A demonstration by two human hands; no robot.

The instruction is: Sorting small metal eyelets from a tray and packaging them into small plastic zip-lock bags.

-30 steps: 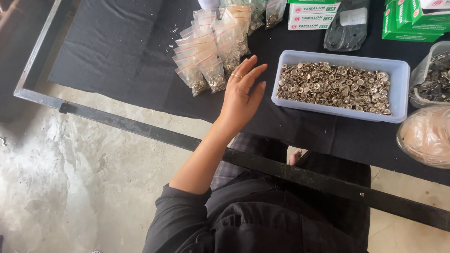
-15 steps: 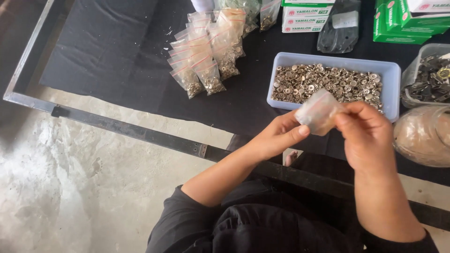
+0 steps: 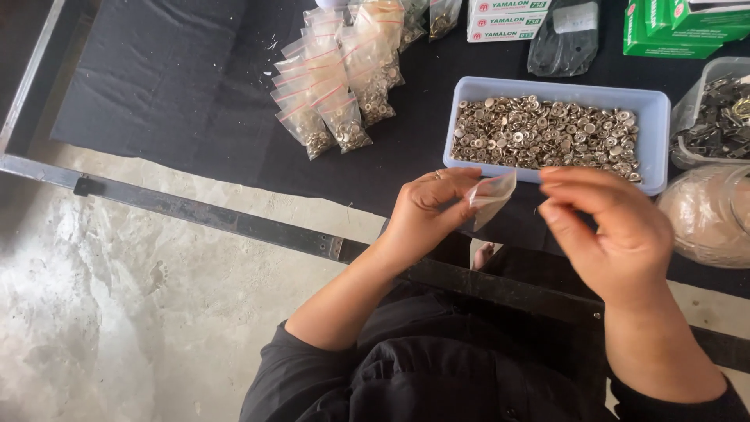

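My left hand [image 3: 428,211] pinches a small empty clear plastic bag [image 3: 491,197] just in front of a pale blue tray [image 3: 655,117] filled with small metal snap buttons [image 3: 547,133]. My right hand [image 3: 617,230] is beside the bag with its fingers curled, thumb and forefinger close to the bag's right edge; whether they touch it I cannot tell. Several filled small clear bags [image 3: 340,78] with red zip strips lie in a pile on the black cloth [image 3: 164,86] to the far left of the tray.
A metal table frame bar [image 3: 234,223] runs across in front of me above a concrete floor [image 3: 101,312]. Behind the tray are white and green boxes [image 3: 664,23] and a dark plastic bag [image 3: 564,39]. A clear container of dark metal parts [image 3: 719,117] and a clear bag [image 3: 707,215] sit at right.
One second ago only my left hand reached over the cloth, open. Since then both hands came together at the small clear bag, which now hangs flatter from my left fingers.
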